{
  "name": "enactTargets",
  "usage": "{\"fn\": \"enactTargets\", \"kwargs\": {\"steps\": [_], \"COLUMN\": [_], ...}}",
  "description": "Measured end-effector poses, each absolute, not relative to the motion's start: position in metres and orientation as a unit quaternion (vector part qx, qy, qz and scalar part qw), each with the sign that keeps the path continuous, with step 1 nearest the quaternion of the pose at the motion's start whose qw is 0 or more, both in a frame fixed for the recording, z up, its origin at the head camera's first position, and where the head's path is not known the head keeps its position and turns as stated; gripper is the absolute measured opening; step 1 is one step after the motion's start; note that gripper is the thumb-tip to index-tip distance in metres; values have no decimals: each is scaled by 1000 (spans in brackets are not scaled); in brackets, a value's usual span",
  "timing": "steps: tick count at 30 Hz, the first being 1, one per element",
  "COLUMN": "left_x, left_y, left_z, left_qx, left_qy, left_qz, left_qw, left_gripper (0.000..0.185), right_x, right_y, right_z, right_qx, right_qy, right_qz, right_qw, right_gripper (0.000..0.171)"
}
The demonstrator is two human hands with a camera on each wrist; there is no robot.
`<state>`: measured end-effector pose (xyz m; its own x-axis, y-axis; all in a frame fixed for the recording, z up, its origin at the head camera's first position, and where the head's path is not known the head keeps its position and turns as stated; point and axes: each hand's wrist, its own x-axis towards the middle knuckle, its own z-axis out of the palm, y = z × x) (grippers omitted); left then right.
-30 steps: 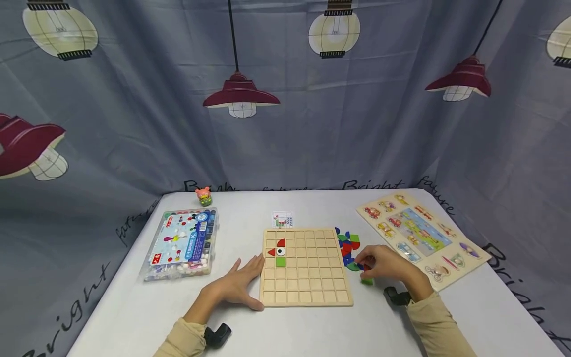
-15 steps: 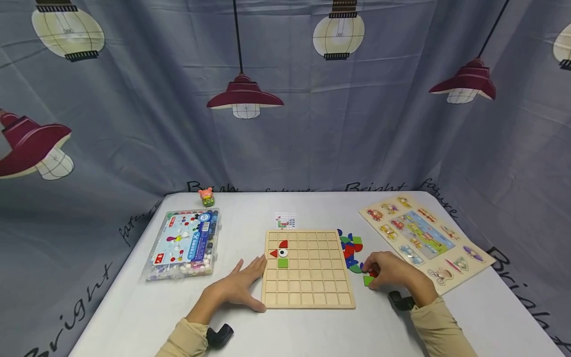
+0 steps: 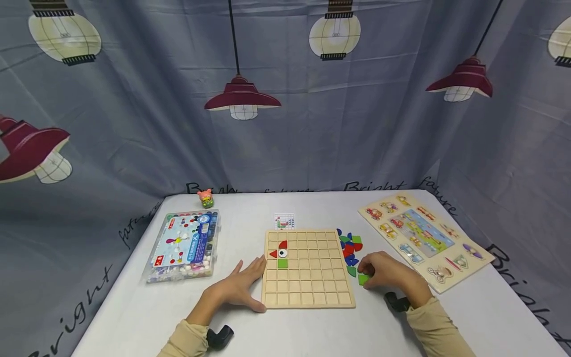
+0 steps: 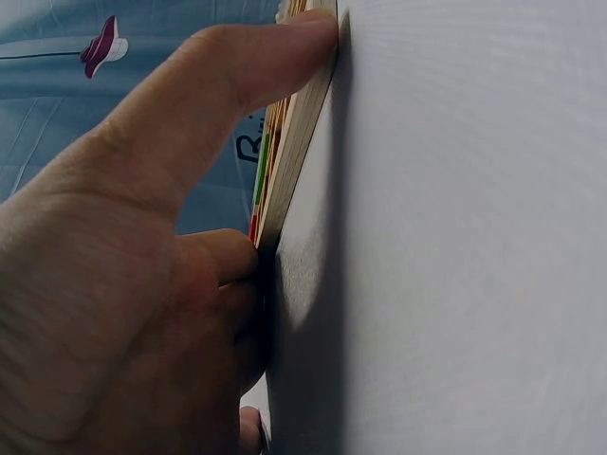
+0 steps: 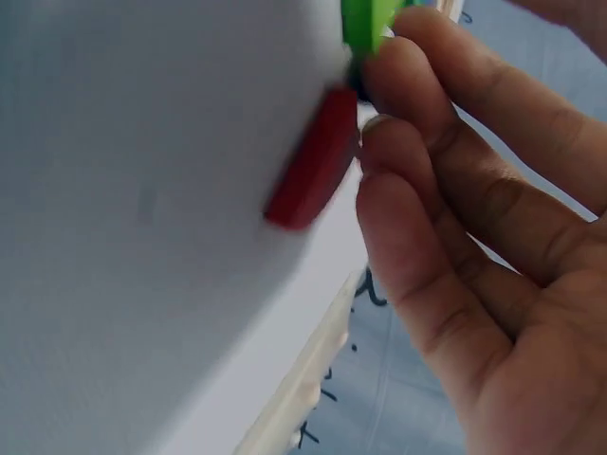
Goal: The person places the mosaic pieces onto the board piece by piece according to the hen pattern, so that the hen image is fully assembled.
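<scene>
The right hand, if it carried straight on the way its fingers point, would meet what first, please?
Probably the green piece at the right hand's fingertips, then the wooden grid board's right edge; depth is unclear.

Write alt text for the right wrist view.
Close up, the right hand touches a green piece and a red piece on the white table with its fingertips; the picture is blurred.

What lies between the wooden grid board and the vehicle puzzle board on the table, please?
In the head view, a heap of coloured pieces and the right hand lie between the grid board and the vehicle puzzle.
</scene>
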<state>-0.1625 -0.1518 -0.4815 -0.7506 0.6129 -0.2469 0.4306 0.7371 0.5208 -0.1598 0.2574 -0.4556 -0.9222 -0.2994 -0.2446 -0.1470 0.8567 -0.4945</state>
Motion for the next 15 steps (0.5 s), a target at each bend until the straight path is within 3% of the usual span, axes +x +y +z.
{"fn": "enactTargets", "kwargs": {"steps": [15], "left_x": [-162], "left_y": [-152], "left_z": [-481], "left_qx": [292], "left_qy": [907], "left_qz": [223], "left_qw": [204], "left_gripper": [120], "right_x": [-163], "right_y": [266], "right_z": [-459], "right_qx": [-156], "right_qy": [948], "right_qz": [-234], "right_qw": [149], "right_gripper": [26]}}
